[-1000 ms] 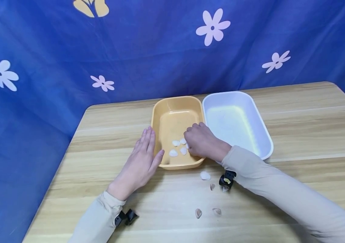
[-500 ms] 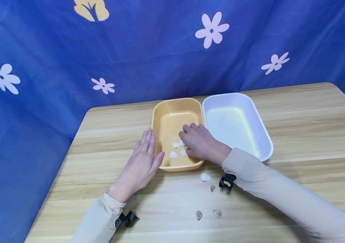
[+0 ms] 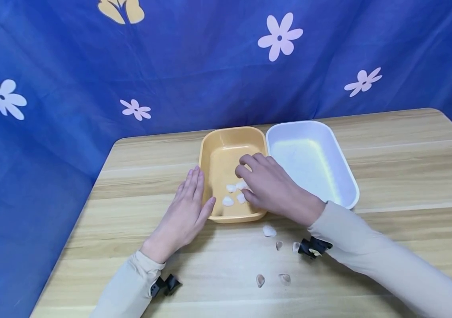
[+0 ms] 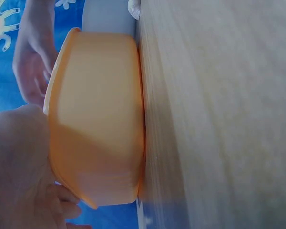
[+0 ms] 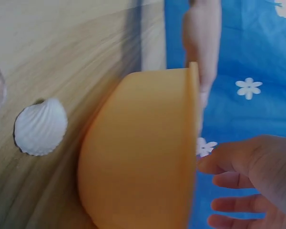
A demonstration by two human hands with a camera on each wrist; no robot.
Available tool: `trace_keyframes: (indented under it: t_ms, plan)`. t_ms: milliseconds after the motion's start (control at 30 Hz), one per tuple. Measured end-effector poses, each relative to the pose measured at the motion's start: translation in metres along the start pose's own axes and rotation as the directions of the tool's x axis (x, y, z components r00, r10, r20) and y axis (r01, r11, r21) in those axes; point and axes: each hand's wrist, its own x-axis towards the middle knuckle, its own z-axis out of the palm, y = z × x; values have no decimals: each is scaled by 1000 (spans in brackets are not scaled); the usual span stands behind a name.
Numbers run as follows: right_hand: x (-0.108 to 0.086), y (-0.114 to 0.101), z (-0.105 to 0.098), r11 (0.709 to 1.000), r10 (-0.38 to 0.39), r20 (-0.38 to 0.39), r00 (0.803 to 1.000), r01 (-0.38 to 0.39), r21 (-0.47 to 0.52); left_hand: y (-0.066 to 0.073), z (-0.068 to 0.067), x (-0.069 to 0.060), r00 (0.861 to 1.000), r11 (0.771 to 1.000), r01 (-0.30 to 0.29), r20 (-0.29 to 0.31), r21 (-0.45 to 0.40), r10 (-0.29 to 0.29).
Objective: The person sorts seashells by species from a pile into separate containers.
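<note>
My left hand (image 3: 181, 216) rests along the left rim of an orange plastic tray (image 3: 222, 161), fingers straight. Over the tray's right front part hovers my right hand (image 3: 271, 187), its fingers loosely bent and apart from the thumb. No shell shows between those fingers in the right wrist view. Several white shells (image 3: 228, 201) lie on the tray floor near its front, partly hidden by the right hand. On the table in front of the tray lies a ribbed white seashell (image 5: 41, 127), which the head view shows below the right hand.
A white plastic tray (image 3: 299, 161) stands against the orange tray's right side. Several small brownish shells (image 3: 260, 280) are scattered on the wooden table (image 3: 142, 185) nearer to me. A blue flowered cloth (image 3: 210, 66) hangs behind the table.
My right hand has uncurled, its thumb and fingers now spread, and its wrist has drawn slightly back to the right. A shell by the wrist camera shows more. The left hand stays put.
</note>
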Motion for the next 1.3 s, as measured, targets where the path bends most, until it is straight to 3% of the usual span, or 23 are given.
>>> trace_keyframes:
  t_ms: [333, 833, 1067, 1200, 1300]
  plan:
    - [-26, -4, -18, 996, 13, -69, 998, -7, 91, 1, -2, 1, 1000, 1000, -2, 4, -3, 2]
    - [-52, -19, -19, 984, 7, -174, 985, 25, 178, 0, -2, 1, 1000, 1000, 4, 7, -7, -3]
    - [-62, -24, -16, 980, 9, -183, 983, 28, 199, 0, -2, 1, 1000, 1000, 5, 12, -11, -5]
    - [-70, -28, -14, 979, 0, -162, 987, 33, 201, 0, -2, 1, 1000, 1000, 8, 12, -13, -8]
    - [-77, -32, -11, 973, 36, -129, 991, -6, 229, 0, -2, 1, 1000, 1000, 4, 10, -12, -4]
